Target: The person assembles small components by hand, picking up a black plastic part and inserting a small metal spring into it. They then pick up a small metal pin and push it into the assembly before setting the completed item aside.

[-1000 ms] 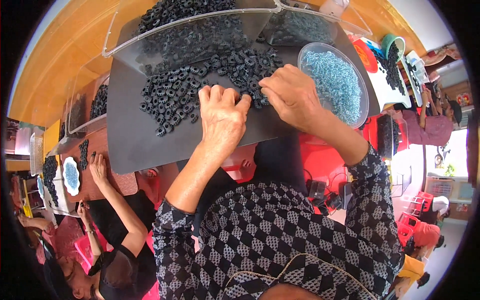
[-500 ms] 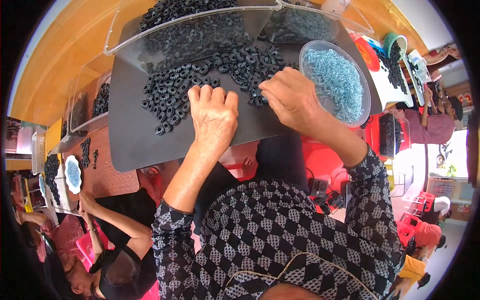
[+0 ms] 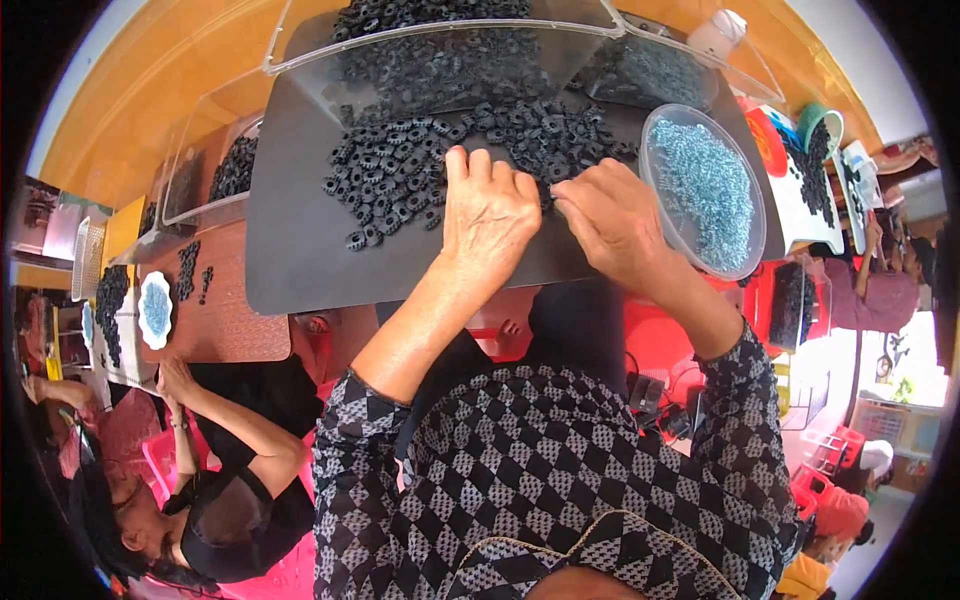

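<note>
My left hand (image 3: 492,208) is closed over the dark table, its knuckles up and fingertips hidden beneath. Close beside it, my right hand (image 3: 618,218) is closed in a pinch, thumb against curled fingers. A small dark bit shows in the narrow gap between the hands; I cannot make out which hand holds it. Just beyond both hands spreads a heap of small black plastic parts (image 3: 385,175), oval with openings. To the right of my right hand, a round clear plastic lid or shallow dish (image 3: 757,225) holds many tiny bluish, shiny pieces (image 3: 705,190), too small to tell exactly.
A clear plastic bin (image 3: 440,35) full of black parts stands at the table's (image 3: 300,270) far side, with a smaller clear container (image 3: 650,80) beside it. At left, a co-worker's hands (image 3: 178,382) rest near a brown table (image 3: 235,320) with a white dish (image 3: 155,310).
My two hands have come closer together, leaving only a narrow gap. The whole view has shifted, so the table and its contents appear farther right and slightly lower.
</note>
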`<state>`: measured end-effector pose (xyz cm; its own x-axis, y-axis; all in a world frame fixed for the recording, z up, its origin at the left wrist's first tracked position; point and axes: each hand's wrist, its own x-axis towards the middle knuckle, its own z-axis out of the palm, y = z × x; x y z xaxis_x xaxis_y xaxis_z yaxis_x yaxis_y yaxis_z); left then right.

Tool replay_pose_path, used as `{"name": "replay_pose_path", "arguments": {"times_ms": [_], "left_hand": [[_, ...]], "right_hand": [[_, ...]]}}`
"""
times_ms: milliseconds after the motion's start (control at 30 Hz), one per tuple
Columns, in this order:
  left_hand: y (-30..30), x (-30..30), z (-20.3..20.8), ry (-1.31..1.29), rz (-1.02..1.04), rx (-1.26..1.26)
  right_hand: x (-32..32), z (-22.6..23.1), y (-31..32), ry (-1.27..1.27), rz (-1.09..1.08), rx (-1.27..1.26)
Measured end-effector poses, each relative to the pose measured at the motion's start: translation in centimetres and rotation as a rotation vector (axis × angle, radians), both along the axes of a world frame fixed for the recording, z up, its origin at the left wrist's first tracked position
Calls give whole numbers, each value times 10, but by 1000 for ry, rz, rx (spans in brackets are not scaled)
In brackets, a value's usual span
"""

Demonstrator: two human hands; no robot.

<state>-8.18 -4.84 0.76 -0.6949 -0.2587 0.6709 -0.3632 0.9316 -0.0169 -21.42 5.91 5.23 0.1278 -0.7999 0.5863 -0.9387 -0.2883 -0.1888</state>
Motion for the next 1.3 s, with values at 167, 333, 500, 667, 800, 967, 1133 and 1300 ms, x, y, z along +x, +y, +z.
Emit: {"name": "replay_pose_path", "arguments": {"times_ms": [167, 333, 500, 667, 800, 967, 1133, 1300], "left_hand": [[8, 28, 8, 396, -81, 443], [21, 46, 19, 714, -175, 1590], [28, 50, 17, 829, -251, 1702], [37, 48, 17, 886, -269, 1765], [42, 45, 12, 889, -320, 1777], [51, 50, 10, 775, -266, 1579], [58, 44, 9, 786, -374, 1645], [57, 51, 9, 738, -233, 1645]], "right_hand": [[4, -1, 0, -96, -16, -13], [19, -6, -1, -342, -10, 38], [40, -2, -5, -404, 41, 25], [40, -8, -5, -336, -1, -75], [42, -10, 2, -317, -34, -85], [46, -19, 6, -295, 24, -165], [51, -23, 15, -208, -29, -176], [27, -15, 34, -69, -146, -109]]}}
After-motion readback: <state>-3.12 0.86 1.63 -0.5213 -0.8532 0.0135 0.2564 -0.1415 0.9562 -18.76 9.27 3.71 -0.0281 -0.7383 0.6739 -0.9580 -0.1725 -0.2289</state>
